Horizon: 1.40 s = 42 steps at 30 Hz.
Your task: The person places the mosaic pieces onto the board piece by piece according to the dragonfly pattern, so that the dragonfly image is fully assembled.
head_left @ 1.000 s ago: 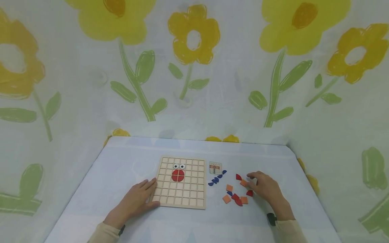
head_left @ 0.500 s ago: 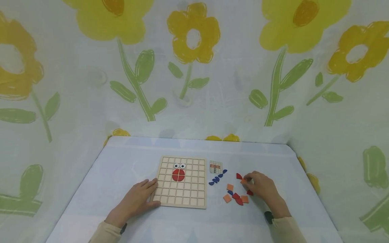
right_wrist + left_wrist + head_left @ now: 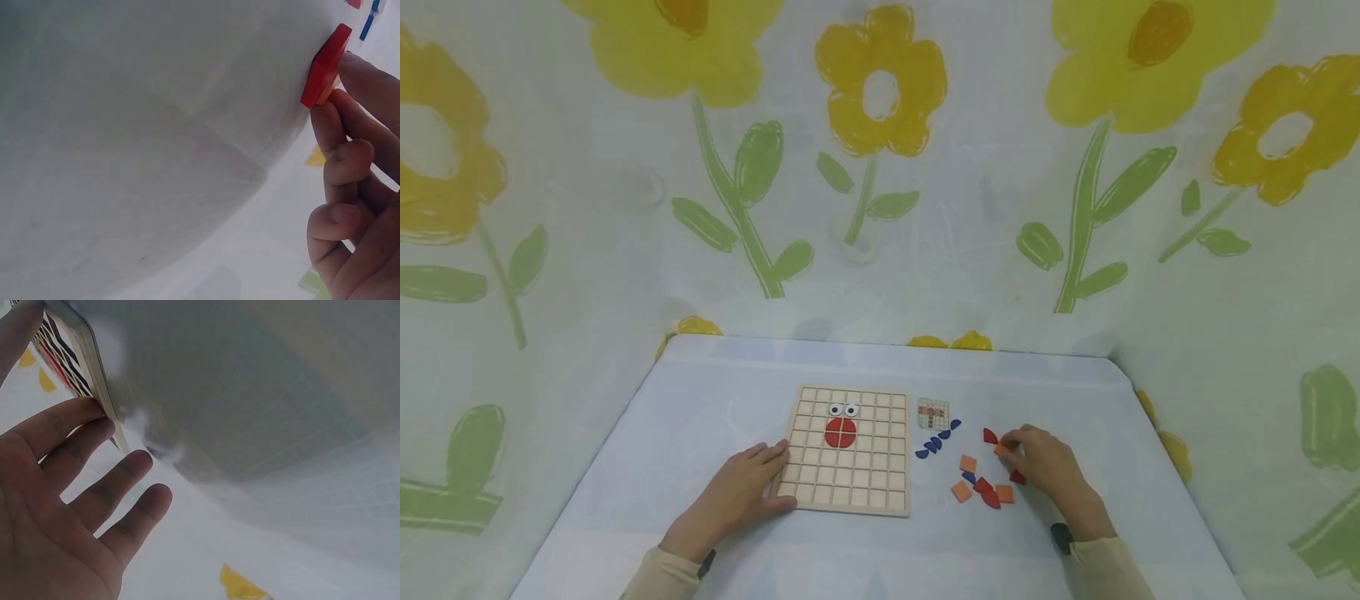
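My left hand [image 3: 737, 493] rests at the left edge of a wooden grid board [image 3: 872, 475], its fingers fairly straight. In the left wrist view, the fingertips [image 3: 94, 407] touch the board's side. Two round eye pieces [image 3: 844, 410] and a red disc made of quarter pieces [image 3: 840, 432] lie in the board's grid. Over at the loose pieces, my right hand [image 3: 1051, 460] pinches an orange square tile [image 3: 1001, 448] between thumb and index finger, low at the table. A red quarter piece [image 3: 327, 65] partly hides that tile in the right wrist view.
Several blue half-round pieces [image 3: 932, 444] lie in a slanting row below a small pattern card [image 3: 933, 412]. Other orange tiles [image 3: 961, 491] and red pieces [image 3: 990, 498] are scattered left of the right hand. A flower-printed cloth [image 3: 925, 275] stands behind the table.
My right thumb and index finger have come together on the orange square tile, the hand moving slightly left. The left hand stays at the board.
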Each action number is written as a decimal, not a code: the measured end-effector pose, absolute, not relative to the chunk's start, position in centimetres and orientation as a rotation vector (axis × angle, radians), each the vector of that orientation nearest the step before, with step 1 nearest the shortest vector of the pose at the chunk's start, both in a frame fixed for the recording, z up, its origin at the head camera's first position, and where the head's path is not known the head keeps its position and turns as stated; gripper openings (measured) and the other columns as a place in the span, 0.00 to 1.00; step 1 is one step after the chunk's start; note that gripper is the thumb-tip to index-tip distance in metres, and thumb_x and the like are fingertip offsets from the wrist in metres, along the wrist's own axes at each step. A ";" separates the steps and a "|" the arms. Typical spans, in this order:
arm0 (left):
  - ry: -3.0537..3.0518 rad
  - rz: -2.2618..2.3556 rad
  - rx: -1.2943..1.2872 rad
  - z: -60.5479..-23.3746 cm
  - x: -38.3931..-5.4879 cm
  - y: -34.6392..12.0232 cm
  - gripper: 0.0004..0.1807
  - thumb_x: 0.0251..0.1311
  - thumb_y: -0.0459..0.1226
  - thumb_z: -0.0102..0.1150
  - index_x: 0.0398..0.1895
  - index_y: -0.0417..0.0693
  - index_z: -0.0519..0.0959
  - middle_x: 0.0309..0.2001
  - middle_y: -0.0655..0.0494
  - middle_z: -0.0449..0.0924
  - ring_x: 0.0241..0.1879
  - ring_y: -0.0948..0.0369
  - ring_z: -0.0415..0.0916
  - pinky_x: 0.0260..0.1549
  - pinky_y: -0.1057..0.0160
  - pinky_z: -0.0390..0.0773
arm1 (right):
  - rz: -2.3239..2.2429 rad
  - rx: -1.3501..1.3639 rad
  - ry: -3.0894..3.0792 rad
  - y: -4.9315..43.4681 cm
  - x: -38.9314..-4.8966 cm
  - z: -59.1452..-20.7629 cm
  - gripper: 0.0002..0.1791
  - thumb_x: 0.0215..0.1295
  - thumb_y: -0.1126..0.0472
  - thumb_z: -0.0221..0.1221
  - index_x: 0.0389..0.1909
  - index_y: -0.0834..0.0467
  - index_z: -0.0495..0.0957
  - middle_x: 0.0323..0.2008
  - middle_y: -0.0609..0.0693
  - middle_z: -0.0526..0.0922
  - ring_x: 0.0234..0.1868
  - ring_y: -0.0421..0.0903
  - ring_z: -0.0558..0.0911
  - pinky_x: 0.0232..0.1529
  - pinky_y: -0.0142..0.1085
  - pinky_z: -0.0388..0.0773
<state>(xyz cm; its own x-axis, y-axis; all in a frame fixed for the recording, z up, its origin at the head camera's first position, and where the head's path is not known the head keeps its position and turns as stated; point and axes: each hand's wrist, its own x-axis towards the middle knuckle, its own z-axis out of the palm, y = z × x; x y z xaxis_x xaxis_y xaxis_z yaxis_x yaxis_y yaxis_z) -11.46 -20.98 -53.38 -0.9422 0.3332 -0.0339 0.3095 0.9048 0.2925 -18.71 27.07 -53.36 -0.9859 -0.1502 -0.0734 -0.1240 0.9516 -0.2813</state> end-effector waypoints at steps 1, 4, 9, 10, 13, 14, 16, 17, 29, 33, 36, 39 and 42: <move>2.983 0.437 0.497 -53.4 -11.4 -21.0 0.45 0.54 0.60 0.71 0.67 0.38 0.75 0.70 0.47 0.71 0.67 0.39 0.68 0.66 0.38 0.70 | -0.414 -0.221 3.013 27.1 -18.7 -53.4 0.15 0.59 0.55 0.74 0.44 0.58 0.87 0.35 0.47 0.83 0.34 0.44 0.77 0.38 0.40 0.87; 2.978 0.435 0.488 -53.3 -11.4 -20.9 0.45 0.54 0.60 0.71 0.67 0.38 0.75 0.70 0.47 0.71 0.67 0.39 0.68 0.66 0.38 0.70 | -0.378 -0.251 3.024 27.1 -18.5 -53.6 0.15 0.59 0.55 0.73 0.44 0.57 0.86 0.35 0.47 0.83 0.34 0.44 0.78 0.39 0.41 0.87; 2.971 0.436 0.474 -53.5 -11.3 -20.8 0.45 0.54 0.60 0.71 0.67 0.38 0.75 0.71 0.47 0.71 0.68 0.39 0.67 0.66 0.38 0.69 | -0.368 -0.289 3.025 27.2 -18.5 -53.6 0.15 0.59 0.55 0.73 0.43 0.57 0.86 0.35 0.47 0.84 0.33 0.44 0.78 0.39 0.42 0.87; 2.969 0.435 0.469 -53.5 -11.3 -20.8 0.45 0.54 0.60 0.70 0.67 0.38 0.75 0.71 0.47 0.71 0.68 0.39 0.67 0.67 0.39 0.69 | -0.366 -0.291 3.021 27.2 -18.5 -53.6 0.14 0.59 0.55 0.73 0.43 0.57 0.86 0.35 0.47 0.84 0.33 0.44 0.78 0.39 0.43 0.87; 2.967 0.424 0.464 -53.7 -11.4 -20.7 0.45 0.54 0.61 0.70 0.67 0.39 0.75 0.71 0.47 0.70 0.68 0.39 0.67 0.67 0.39 0.69 | -0.346 -0.284 3.009 27.2 -18.6 -53.5 0.14 0.60 0.55 0.73 0.43 0.57 0.86 0.36 0.47 0.84 0.35 0.45 0.79 0.41 0.44 0.87; 2.967 0.423 0.464 -53.7 -11.4 -20.7 0.45 0.54 0.61 0.71 0.67 0.39 0.75 0.71 0.47 0.70 0.68 0.39 0.67 0.67 0.39 0.69 | -0.339 -0.283 3.006 27.2 -18.6 -53.5 0.15 0.59 0.55 0.73 0.44 0.57 0.86 0.36 0.47 0.84 0.36 0.45 0.79 0.41 0.45 0.87; 2.966 0.431 0.462 -53.7 -11.4 -20.7 0.45 0.54 0.60 0.71 0.67 0.39 0.75 0.71 0.47 0.71 0.68 0.39 0.67 0.67 0.39 0.69 | -0.326 -0.280 3.007 27.2 -18.6 -53.4 0.15 0.59 0.55 0.74 0.44 0.57 0.86 0.36 0.47 0.84 0.37 0.46 0.80 0.42 0.46 0.87; 2.966 0.431 0.463 -53.8 -11.4 -20.7 0.45 0.54 0.60 0.71 0.67 0.39 0.75 0.71 0.47 0.71 0.68 0.39 0.67 0.67 0.39 0.69 | -0.322 -0.279 3.012 27.2 -18.7 -53.4 0.16 0.58 0.55 0.74 0.44 0.57 0.86 0.36 0.47 0.84 0.37 0.46 0.80 0.42 0.46 0.87; 2.957 0.430 0.461 -53.8 -11.6 -20.8 0.46 0.54 0.61 0.70 0.68 0.39 0.74 0.71 0.47 0.70 0.69 0.40 0.66 0.68 0.39 0.68 | -0.340 -0.298 3.000 27.4 -18.7 -52.9 0.17 0.55 0.53 0.76 0.44 0.56 0.89 0.34 0.45 0.84 0.33 0.44 0.78 0.37 0.41 0.87; 2.963 0.424 0.478 -53.6 -11.7 -20.8 0.46 0.55 0.61 0.70 0.67 0.38 0.75 0.71 0.47 0.70 0.69 0.39 0.66 0.67 0.39 0.68 | -0.342 -0.284 2.998 27.3 -18.9 -52.8 0.17 0.55 0.53 0.76 0.44 0.56 0.89 0.33 0.45 0.83 0.33 0.43 0.78 0.36 0.39 0.86; 2.959 0.415 0.473 -53.6 -11.7 -20.8 0.45 0.55 0.61 0.70 0.67 0.39 0.74 0.71 0.47 0.70 0.69 0.39 0.66 0.67 0.39 0.68 | -0.337 -0.270 2.992 27.3 -18.9 -52.9 0.17 0.56 0.53 0.76 0.45 0.56 0.89 0.33 0.45 0.83 0.33 0.43 0.77 0.37 0.39 0.86; 2.955 0.415 0.463 -53.4 -11.6 -20.7 0.45 0.55 0.61 0.70 0.67 0.39 0.74 0.71 0.47 0.69 0.69 0.40 0.66 0.68 0.39 0.68 | -0.333 -0.261 2.994 27.3 -18.9 -53.0 0.18 0.56 0.53 0.76 0.45 0.56 0.89 0.34 0.45 0.83 0.34 0.44 0.78 0.39 0.40 0.87; 2.959 0.424 0.462 -53.3 -11.6 -20.7 0.45 0.54 0.60 0.71 0.67 0.38 0.75 0.71 0.46 0.70 0.69 0.39 0.66 0.67 0.39 0.68 | -0.349 -0.284 3.010 27.3 -18.8 -52.9 0.17 0.56 0.53 0.76 0.44 0.55 0.89 0.35 0.46 0.83 0.35 0.44 0.79 0.40 0.42 0.87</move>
